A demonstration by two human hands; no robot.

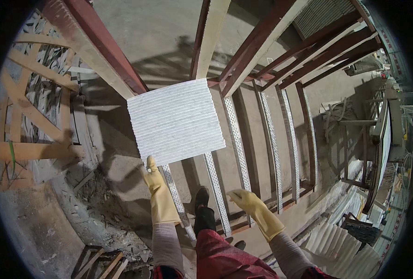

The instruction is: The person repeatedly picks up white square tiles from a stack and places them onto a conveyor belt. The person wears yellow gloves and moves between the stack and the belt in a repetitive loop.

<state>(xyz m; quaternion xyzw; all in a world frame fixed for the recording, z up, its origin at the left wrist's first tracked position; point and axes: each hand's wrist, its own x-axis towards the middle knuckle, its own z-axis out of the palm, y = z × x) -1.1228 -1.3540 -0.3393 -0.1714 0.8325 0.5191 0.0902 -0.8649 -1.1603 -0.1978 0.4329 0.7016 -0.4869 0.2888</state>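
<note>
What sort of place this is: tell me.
Probably a stone or panel workshop, judging by the ridged pale slab over a slatted rack, the pale scraps behind wooden boards at left, and corrugated panels at lower right.

Free room between 2 gloved hands (154, 180) (247, 201) (above perforated rails (215, 183)), ribbed panel (176, 122) blocking ahead, red beams (108, 44) beyond

Ribbed panel (176, 122): brightest surface before you, evenly lit, ridges distinct.
Floor (146, 28): dim grey, with dark shadows toward your 12 and 9 o'clock.
Wooden beam (25, 151) at 9 o'clock: warm-lit, crossed by a shadow.
Slats (272, 149) toward 3 o'clock: bowed by your fisheye lens.
Rim: black around you, fine detail softest at 3 o'clock.
</note>
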